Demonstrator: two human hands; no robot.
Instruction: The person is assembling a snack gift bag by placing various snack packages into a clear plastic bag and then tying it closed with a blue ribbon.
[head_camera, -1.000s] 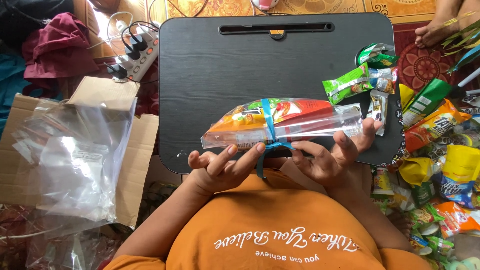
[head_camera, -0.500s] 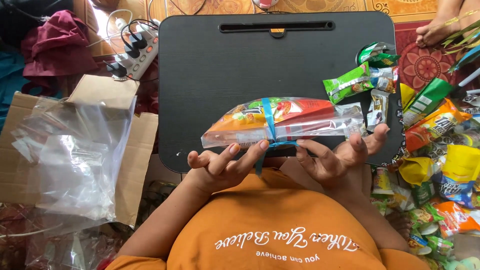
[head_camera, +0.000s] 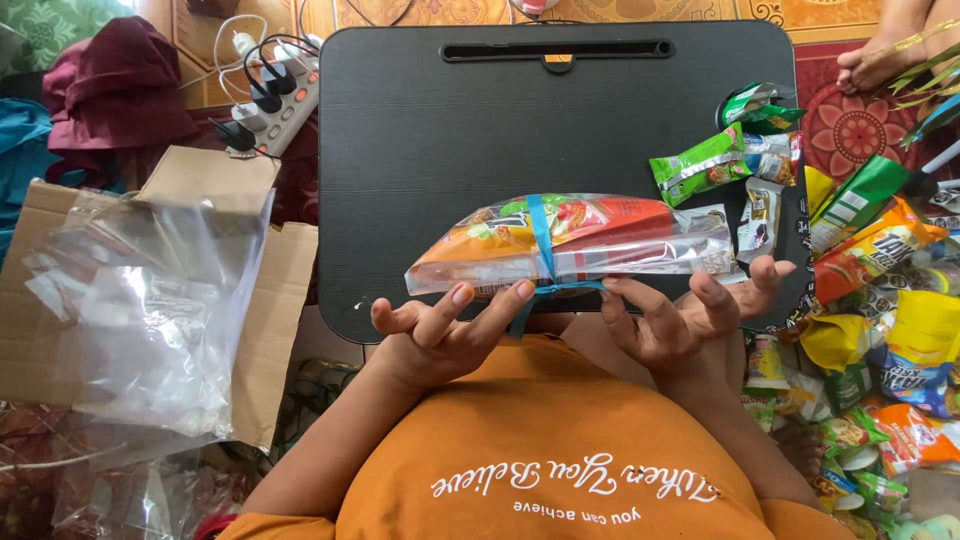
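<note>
Blue band's (head_camera: 541, 240) knot behind fingers (head_camera: 497, 303), unclear

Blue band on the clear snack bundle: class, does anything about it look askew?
Yes. The blue band crosses the clear plastic snack bundle left of centre, leaving the right end longer. Both hands pinch its tail below.

Bright, even daylight, soft shadows, sharp focus, slight wide-angle bending at edges.

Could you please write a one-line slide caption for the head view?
Both hands tie a blue band around a snack bundle.
</note>
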